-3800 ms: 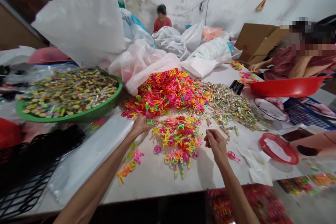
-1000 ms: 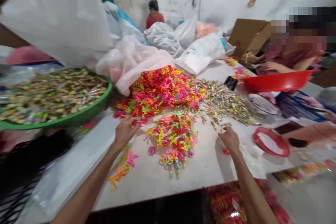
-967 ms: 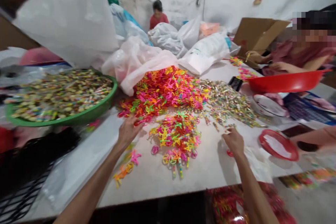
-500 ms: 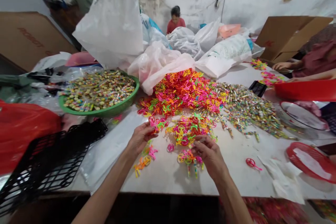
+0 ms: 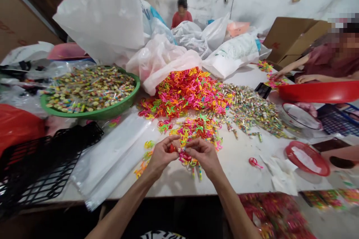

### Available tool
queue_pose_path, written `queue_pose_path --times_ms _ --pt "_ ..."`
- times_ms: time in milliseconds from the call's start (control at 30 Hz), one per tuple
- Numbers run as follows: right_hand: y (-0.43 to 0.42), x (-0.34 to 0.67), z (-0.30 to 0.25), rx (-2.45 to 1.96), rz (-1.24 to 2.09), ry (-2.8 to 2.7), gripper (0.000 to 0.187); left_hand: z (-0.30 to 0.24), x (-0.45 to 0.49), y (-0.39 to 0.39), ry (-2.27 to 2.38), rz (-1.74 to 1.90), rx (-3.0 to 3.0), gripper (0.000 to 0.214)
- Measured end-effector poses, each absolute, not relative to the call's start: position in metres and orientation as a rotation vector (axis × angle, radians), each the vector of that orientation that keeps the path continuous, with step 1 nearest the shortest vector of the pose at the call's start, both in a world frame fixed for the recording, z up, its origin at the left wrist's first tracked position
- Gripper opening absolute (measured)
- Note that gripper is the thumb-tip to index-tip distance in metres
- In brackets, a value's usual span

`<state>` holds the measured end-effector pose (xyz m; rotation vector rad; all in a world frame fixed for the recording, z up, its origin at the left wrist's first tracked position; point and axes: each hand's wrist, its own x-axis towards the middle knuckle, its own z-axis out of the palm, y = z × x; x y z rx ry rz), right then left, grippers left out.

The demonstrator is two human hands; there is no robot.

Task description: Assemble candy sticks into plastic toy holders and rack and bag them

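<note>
My left hand (image 5: 162, 155) and my right hand (image 5: 202, 153) meet over the white table (image 5: 241, 171), their fingertips pinching a small red and white plastic piece (image 5: 176, 149). Just below them lies a small heap of neon plastic rings and shapes (image 5: 196, 134), partly hidden by my fingers. Behind it rises a much larger pink, orange and yellow heap of the same shapes (image 5: 183, 91). Small wrapped candies (image 5: 252, 114) spill across the table to the right of that heap. A few loose neon pieces (image 5: 147, 160) lie to the left of my left hand.
A green basin of wrapped candies (image 5: 92, 114) stands at left, beside a black plastic mesh crate (image 5: 42, 168) and clear plastic sleeves (image 5: 112, 157). A red basin (image 5: 319, 92) and a co-worker's hand (image 5: 283, 74) are at right. White sacks (image 5: 190, 41) fill the back.
My hands have come together from their separate places beside the small heap and now pinch a small piece between them. The view has swung slightly, and the small heap looks lower.
</note>
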<state>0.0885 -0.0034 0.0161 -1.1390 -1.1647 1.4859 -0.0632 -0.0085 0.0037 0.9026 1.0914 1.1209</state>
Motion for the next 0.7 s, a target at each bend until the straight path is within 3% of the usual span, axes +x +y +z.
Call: queue_pose_path --times_ms 100,333,700 --pt "-0.007 0.097 0.009 -1.153 1.525 -1.087 0.017 -0.001 -0.061 -0.014 0.977 1.084 0.793 0.046" --pt "-0.013 0.118 -0.004 -1.131 1.69 -0.949 0.019 0.003 -0.061 -0.015 0.864 0.908 0.861 0.057" --pt "-0.022 0.134 -0.007 -1.123 1.838 -0.99 0.016 -0.01 -0.057 -0.017 0.834 0.702 0.844 0.057"
